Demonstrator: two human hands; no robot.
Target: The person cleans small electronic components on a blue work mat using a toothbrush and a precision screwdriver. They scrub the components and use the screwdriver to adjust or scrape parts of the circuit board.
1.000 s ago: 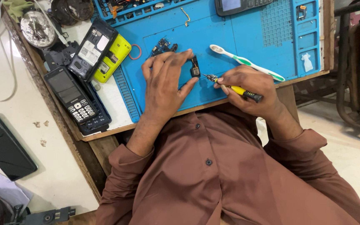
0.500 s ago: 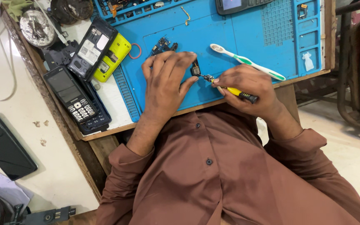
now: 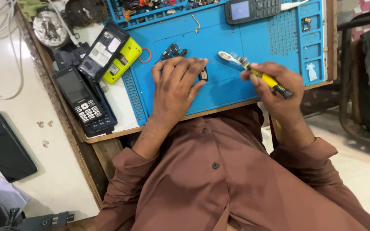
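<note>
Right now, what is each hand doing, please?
Left hand: open, flat, fingertips on a small dark metal part.
Right hand: closed, holding a yellow-handled screwdriver.

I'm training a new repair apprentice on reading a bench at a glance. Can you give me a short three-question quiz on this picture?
1. True or false: the right hand holds a yellow-handled screwdriver.
2. What does the left hand press on? A) a black keypad phone B) a small dark part on the blue work mat C) a white toothbrush
3. Fill in: the yellow phone shell lies to the ______ of the blue mat as the picture shows it.

Key
1. True; the shaft points toward the white toothbrush.
2. B; its fingers lie flat over the part.
3. Left, beside the black keypad phone.
</note>
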